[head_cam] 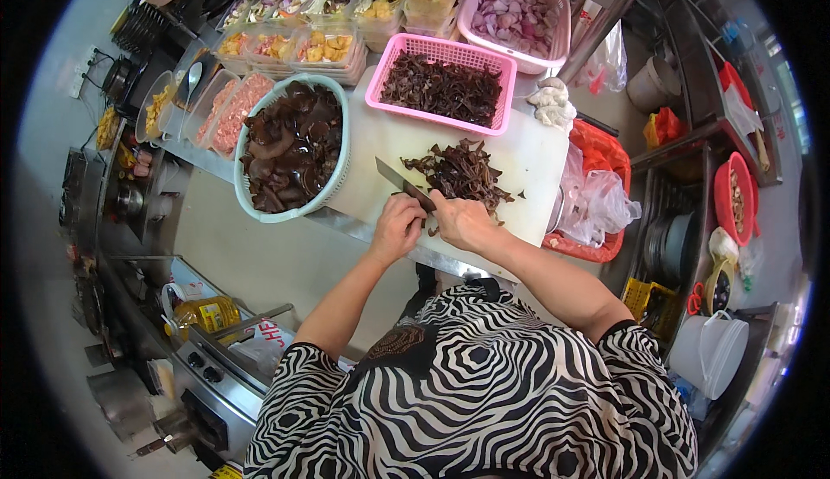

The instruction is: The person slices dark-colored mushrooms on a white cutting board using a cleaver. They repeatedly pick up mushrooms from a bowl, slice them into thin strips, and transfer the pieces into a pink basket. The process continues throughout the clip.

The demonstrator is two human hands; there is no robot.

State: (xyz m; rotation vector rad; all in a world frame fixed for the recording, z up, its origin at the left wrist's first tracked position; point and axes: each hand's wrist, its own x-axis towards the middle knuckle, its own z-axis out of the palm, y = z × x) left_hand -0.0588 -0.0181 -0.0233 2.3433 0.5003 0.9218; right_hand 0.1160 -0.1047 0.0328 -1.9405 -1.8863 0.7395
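Note:
My right hand [462, 221] grips a kitchen knife [401, 182], its blade pointing up and left over a white cutting board [363, 148]. Close against the blade, my left hand [397, 227] has curled fingers pressing dark wood ear fungus, most of it hidden under them. A heap of shredded wood ear [463, 171] lies just beyond my right hand. Left of the board stands a pale blue plastic basket [345, 155] full of whole wood ear [292, 145]. At the board's far side, a pink plastic basket [441, 121] holds more shredded wood ear [447, 87].
Behind are stacked plastic containers [324, 48] of mixed food and a pink basket [563, 18] of sliced onions. Tubs of minced meat [243, 112] stand left. A white cloth [552, 104] lies at the right corner, beside a red-lined bin [600, 148] with plastic bags. A metal post [606, 15] rises there.

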